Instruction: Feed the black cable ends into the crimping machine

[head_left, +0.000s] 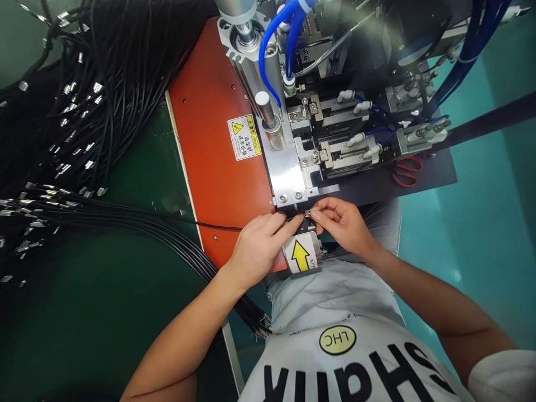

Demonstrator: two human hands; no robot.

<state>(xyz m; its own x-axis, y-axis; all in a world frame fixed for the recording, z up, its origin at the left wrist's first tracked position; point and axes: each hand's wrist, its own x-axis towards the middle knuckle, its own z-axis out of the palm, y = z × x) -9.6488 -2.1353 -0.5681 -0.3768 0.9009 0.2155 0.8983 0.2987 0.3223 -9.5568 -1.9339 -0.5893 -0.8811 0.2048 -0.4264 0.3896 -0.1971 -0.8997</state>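
Machine: a fixture on an orange plate (209,156) is standing on the green desk (104,307), directly ahead of the hands.
Upper assembly: a pneumatic cylinder (251,61) and blue hoses (272,44) are rising over the steel bracket (288,167).
Warning label: a yellow and white sticker (243,137) is sitting on the orange plate, left of the cylinder.
Cable stock: a dense black bundle (84,111) with metal plugs is covering the desk on the left; a flat row of cables (125,218) is running from it toward the person.
Scissors: a red-handled pair (407,171) is lying on the dark base, well to the right.
Arrow block: a block with a yellow arrow (302,254) is sitting just below and between the hands.
Black cable (218,226): it is crossing the orange plate from the left and entering the left hand.
Left hand (259,245): it is pinching the black cable between thumb and forefinger at the bracket's lower edge.
Right hand (341,223): it is pinching the stripped end (309,212), fingertips nearly touching the left hand.
Hand spacing: the hands are working close together, both closed on the same cable.
Hidden: the left hand is covering the stretch of cable between plate and stripped end.
Unclear: the thin conductors are too small to count; the label text is unreadable.
Cut off: the bundle is running out of view at the left edge.
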